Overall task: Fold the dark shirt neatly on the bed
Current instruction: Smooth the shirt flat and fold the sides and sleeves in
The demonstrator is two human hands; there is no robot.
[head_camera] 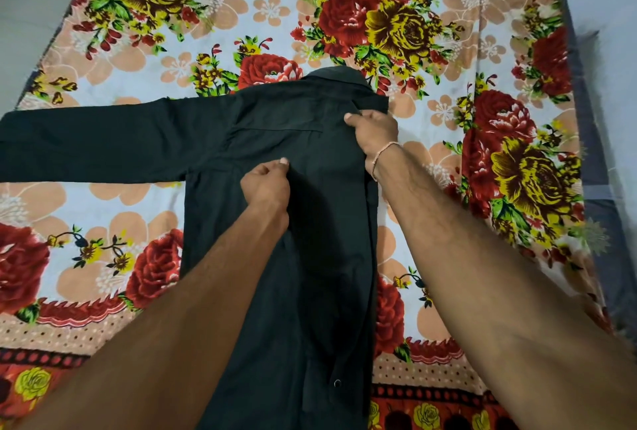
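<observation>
The shirt [275, 161] lies flat, back side up, on the bed [241, 26], collar [336, 76] pointing away from the person. One sleeve [93, 145] extends straight out to the left across the floral sheet; the right side of the shirt is already folded inward, forming a straight vertical edge along the right, with a button [337, 383] visible near the lower end of that edge. The left hand [265, 185] rests on the middle of the back panel, fingers curled and thumb meeting the forefinger, pinching a small fold of cloth. The right hand [374, 133] sits at the right shoulder (just below the collar), fingers curled over the folded edge and gripping it; a thin band [382, 154] circles that wrist. Both forearms reach in from the bottom of the view and partly cover the lower shirt.
</observation>
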